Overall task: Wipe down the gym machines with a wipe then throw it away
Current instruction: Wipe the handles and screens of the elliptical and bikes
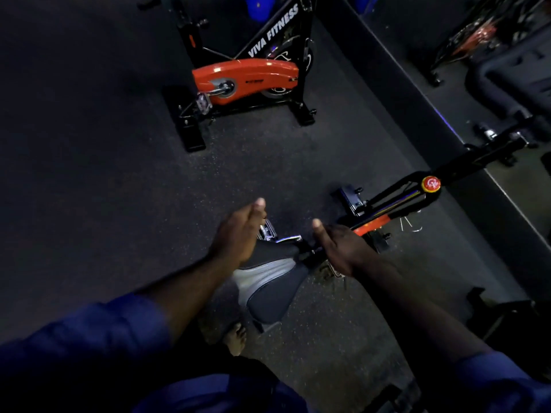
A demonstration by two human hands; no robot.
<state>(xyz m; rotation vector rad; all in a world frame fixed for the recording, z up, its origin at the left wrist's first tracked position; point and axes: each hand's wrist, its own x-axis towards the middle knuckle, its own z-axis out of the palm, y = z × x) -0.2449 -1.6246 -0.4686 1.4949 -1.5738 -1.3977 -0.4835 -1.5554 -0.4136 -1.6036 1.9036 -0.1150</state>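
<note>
We are standing over a spin bike's saddle (pixel 268 281) at near centre, our left hand (pixel 238 236) resting against its left side, fingers (pixel 257 208) straight and together. Our right hand (pixel 343 251) is hovering just right of the saddle's nose, thumb raised; we cannot tell how its fingers lie. An orange bike (pixel 247 79) is standing farther off.

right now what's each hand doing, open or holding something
Left hand: open, fingers straight against the saddle.
Right hand: cannot tell, its fingers are hidden from view.
</note>
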